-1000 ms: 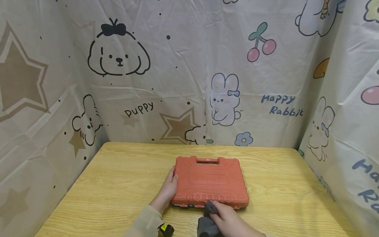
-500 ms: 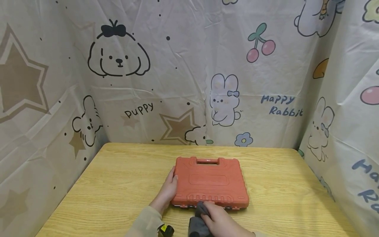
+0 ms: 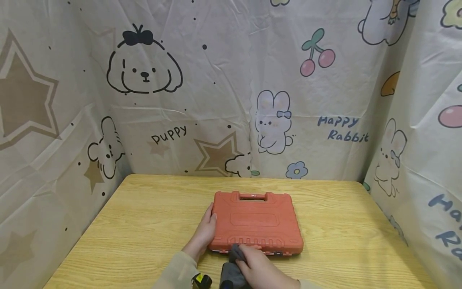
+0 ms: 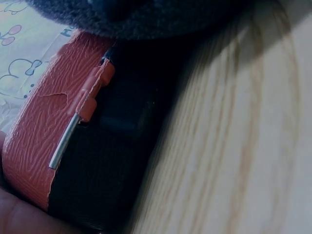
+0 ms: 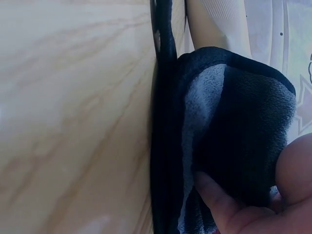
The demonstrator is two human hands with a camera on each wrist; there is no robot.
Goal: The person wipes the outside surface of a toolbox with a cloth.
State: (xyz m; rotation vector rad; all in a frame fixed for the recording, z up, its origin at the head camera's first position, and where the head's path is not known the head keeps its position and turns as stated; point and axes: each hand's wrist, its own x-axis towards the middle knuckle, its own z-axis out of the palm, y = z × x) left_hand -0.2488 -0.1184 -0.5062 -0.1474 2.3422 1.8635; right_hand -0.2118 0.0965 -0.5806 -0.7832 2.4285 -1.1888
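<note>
A red plastic carrying case (image 3: 254,218) lies flat on the table, its handle on the far side. In the left wrist view its lower half is black, with a metal hinge pin (image 4: 64,141) along the seam. My left hand (image 3: 203,230) holds the case by its left side, thumb near the top edge. With my right hand (image 3: 260,265) I pinch a dark grey cloth (image 3: 234,275) against the front edge of the case, left of its middle. The folded cloth (image 5: 243,107) hangs down from my fingers in the right wrist view and hides part of that edge.
A black and yellow wrist strap (image 3: 202,280) shows by the left sleeve. The wooden table (image 3: 144,216) reaches back to a patterned fabric wall (image 3: 216,100), and more fabric hangs at both sides.
My right hand has slid leftward along the case's front edge, carrying the grey cloth with it. The left hand and the case have stayed in place.
</note>
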